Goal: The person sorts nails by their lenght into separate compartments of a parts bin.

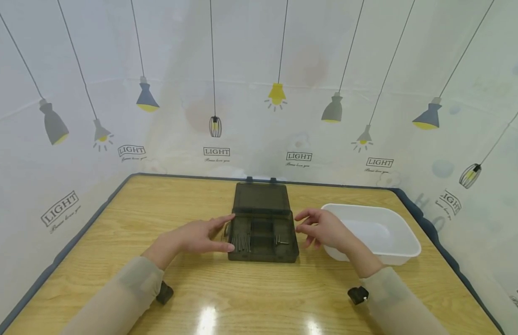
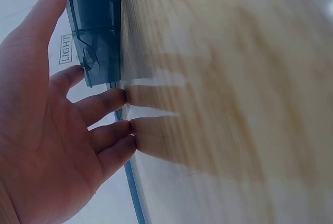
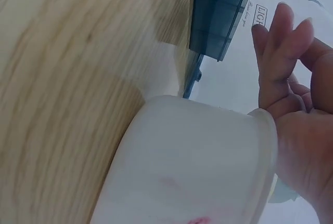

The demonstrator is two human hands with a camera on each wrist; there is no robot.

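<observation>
A dark see-through compartment box [image 1: 263,235] lies on the table with its lid [image 1: 261,196] folded back. Several long, thin metal pieces, like nails or screws [image 1: 242,243], lie in its left compartment. A few shorter ones [image 1: 280,240] are in the right compartment. My left hand [image 1: 196,236] rests at the box's left side, thumb and forefinger spread and touching it. In the left wrist view, the other fingertips [image 2: 130,127] reach down to the tabletop. My right hand [image 1: 323,228] hovers between the box and a white tub, fingers loosely bent, with nothing visible in them.
The white tub [image 1: 403,228] stands right of the box, under my right wrist. Around the wooden table [image 1: 179,298] runs a dark edge [image 1: 191,176]. Behind it hangs a pale backdrop [image 1: 250,60] printed with lamps.
</observation>
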